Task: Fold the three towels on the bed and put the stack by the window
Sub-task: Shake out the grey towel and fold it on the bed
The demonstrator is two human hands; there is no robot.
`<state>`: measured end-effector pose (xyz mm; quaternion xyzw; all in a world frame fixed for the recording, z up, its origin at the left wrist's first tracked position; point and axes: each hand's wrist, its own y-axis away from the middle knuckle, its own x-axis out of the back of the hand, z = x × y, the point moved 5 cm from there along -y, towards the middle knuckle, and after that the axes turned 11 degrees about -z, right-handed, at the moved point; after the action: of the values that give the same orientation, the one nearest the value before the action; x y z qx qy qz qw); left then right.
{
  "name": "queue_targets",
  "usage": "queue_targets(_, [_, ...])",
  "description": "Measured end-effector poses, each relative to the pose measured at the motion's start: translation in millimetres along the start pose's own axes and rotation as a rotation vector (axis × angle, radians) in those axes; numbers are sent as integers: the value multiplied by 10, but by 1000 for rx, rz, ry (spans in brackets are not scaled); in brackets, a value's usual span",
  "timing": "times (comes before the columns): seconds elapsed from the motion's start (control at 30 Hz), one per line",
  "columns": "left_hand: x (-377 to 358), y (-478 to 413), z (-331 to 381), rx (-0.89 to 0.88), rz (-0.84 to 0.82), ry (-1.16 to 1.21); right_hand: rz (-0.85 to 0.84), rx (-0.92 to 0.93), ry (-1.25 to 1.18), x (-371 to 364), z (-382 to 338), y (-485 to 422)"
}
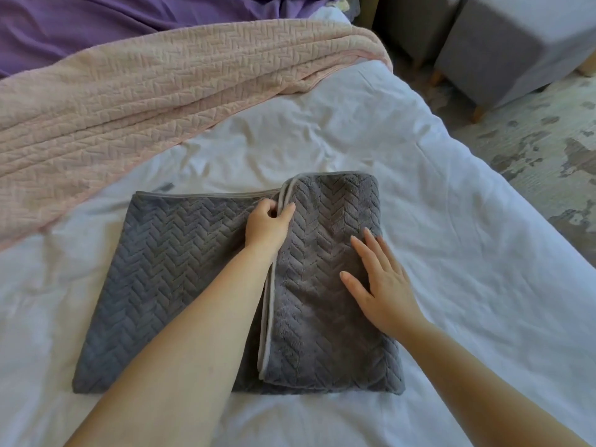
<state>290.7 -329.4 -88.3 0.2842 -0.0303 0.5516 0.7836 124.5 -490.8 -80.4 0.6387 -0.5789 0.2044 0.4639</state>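
Observation:
A grey towel (154, 279) with a herringbone weave lies on the white bed (451, 253), its right part folded over on top. My left hand (269, 222) pinches the far edge of that folded flap near the towel's middle. My right hand (380, 285) rests flat, fingers spread, on the folded flap. A pink towel (145, 98) lies spread out beyond the grey one, reaching across the bed. A purple towel (96, 21) lies rumpled at the far left edge of the bed.
Two grey upholstered stools (516, 50) on wooden legs stand on a patterned rug (541, 146) to the right of the bed. The bed's right edge runs diagonally from the top centre to the lower right.

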Motion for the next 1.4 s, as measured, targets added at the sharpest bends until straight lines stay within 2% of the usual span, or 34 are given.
queue_targets(0.13, [8, -55, 35, -37, -153, 555, 12, 34, 90, -4, -71, -97])
queue_targets(0.2, [97, -77, -146, 48, -190, 680, -5, 59, 129, -51, -100, -124])
queue_targets(0.23, [141, -86, -255, 116, -176, 602, -22, 61, 156, -88, -104, -141])
queue_targets(0.3, [206, -83, -427, 197, -106, 259, -64, 43, 246, -174, -98, -174])
queue_targets(0.37, [214, -9, -416, 111, -40, 69, -79, 15, 303, -220, -85, -184])
queue_targets(0.43, [178, 153, -343, -49, -43, -22, -49, -12, 319, -204, -98, -161])
queue_targets(0.5, [104, 358, -374, -147, -144, -111, 3, -35, 326, -183, -151, -100])
queue_targets(0.6, [20, 679, -528, -145, -296, -256, 8, -52, 289, -246, -253, 20])
queue_targets(0.7, [64, 837, -579, -188, -311, -229, -11, -42, 253, -331, -305, 132])
queue_targets(0.8, [210, 793, -557, -250, -230, -194, -19, -16, 235, -404, -370, 217])
queue_targets(0.93, [192, 849, -684, -184, -181, -331, -86, -86, 349, -574, -332, 291])
queue_targets(1.0, [149, 1034, -766, -197, -165, -363, -49, -106, 356, -560, -344, 293])
queue_targets(1.07, [162, 1278, -832, -280, -87, -577, -9, -64, 330, -547, -434, 323])
queue_targets(1.13, [251, 1468, -918, -303, 5, -728, -58, 5, 365, -640, -481, 376])
queue_targets(1.23, [475, 1662, -1050, -238, 91, -722, -156, 10, 437, -769, -437, 453])
queue_targets(1.3, [740, 1769, -1139, -164, 268, -650, -59, 4, 358, -680, -528, 448])
queue_targets(1.4, [1262, 1950, -1444, 169, 590, -400, 20, 128, 269, -678, -882, 475])
